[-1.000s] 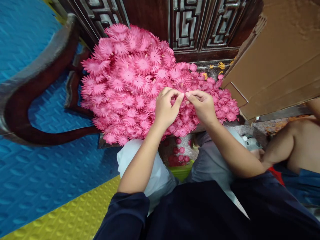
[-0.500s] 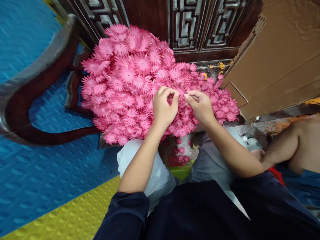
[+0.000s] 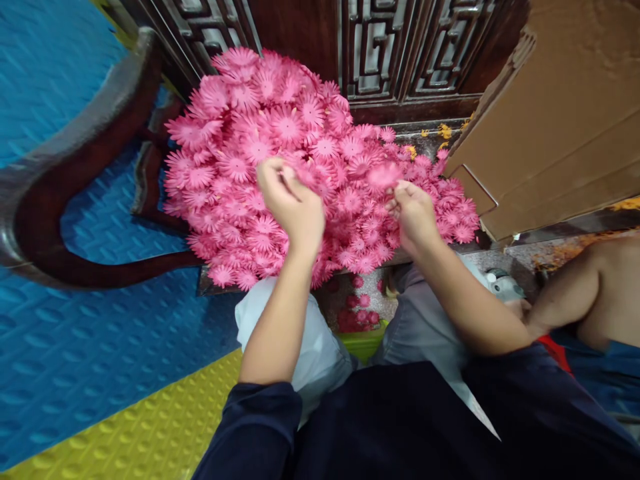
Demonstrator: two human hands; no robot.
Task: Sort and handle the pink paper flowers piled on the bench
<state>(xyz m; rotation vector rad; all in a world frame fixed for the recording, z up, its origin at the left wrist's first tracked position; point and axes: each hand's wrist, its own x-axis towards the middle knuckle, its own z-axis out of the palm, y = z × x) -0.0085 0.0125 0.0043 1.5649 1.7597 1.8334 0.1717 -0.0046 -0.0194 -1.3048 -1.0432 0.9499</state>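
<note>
Dark lattice panels [image 3: 373,53] behind; right hand [image 3: 417,212] pinching blurred pink flower [image 3: 383,175], wider left-right, facing unclear; left hand [image 3: 295,208] curled, grip unclear.

Cardboard [image 3: 575,120]: brown, corrugated edge showing; my reference point here. Behind it and leftward, dark wooden panelling [image 3: 300,33], part fretwork. By its left edge, yellow-orange scraps [image 3: 444,131]. Well to its left, one curved wooden armrest [image 3: 40,207], blue textured matting [image 3: 100,360], yellow matting [image 3: 150,420]. Below it, another person's bare limb [image 3: 570,290].
</note>
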